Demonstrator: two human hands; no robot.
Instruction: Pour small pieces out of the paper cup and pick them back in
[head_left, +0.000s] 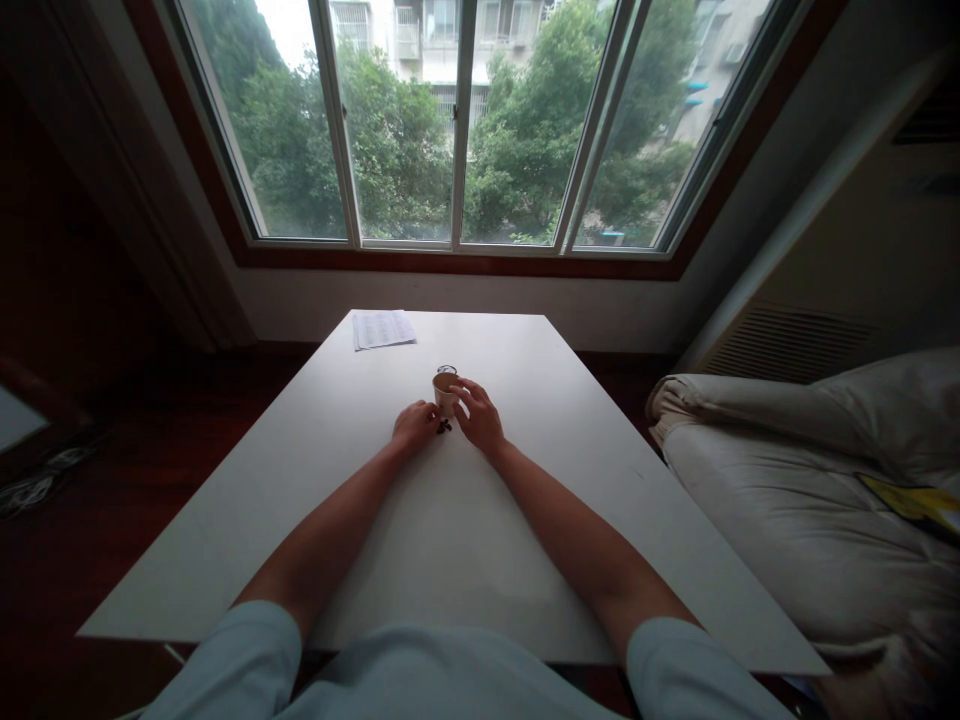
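- Cup (445, 391): we take this small brown paper cup as our landmark. It stands upright on the white table (315, 500), near the middle of the top and closer to the far edge than to the person.
- Right hand (480, 417): it lies just right of the cup, with the fingers (466, 392) curved against the cup's right side in a loose grasp. The forearm runs back from the cup toward the person.
- Left hand (414, 423): it lies just left of the cup, knuckles up and fingers curled under, with the fingertips close to the cup's base. We cannot tell whether it is clenched on anything.
- Dark bits (444, 427): a few small dark pieces lie on the table directly in front of the cup, between the two hands. They are too small for us to identify.
- Small ring (447, 369): a thin dark ring-shaped thing lies just behind the cup. We cannot make out what it is.
- Sheet of paper (383, 329): a printed sheet lies flat beyond the cup and to its left, at the far edge of the table and well apart from the cup.
- Window (457, 120): it spans the wall beyond the cup and shows green trees and buildings.
- Bedding (810, 470): pale and rumpled, it lies far to the right of the cup, off the table.
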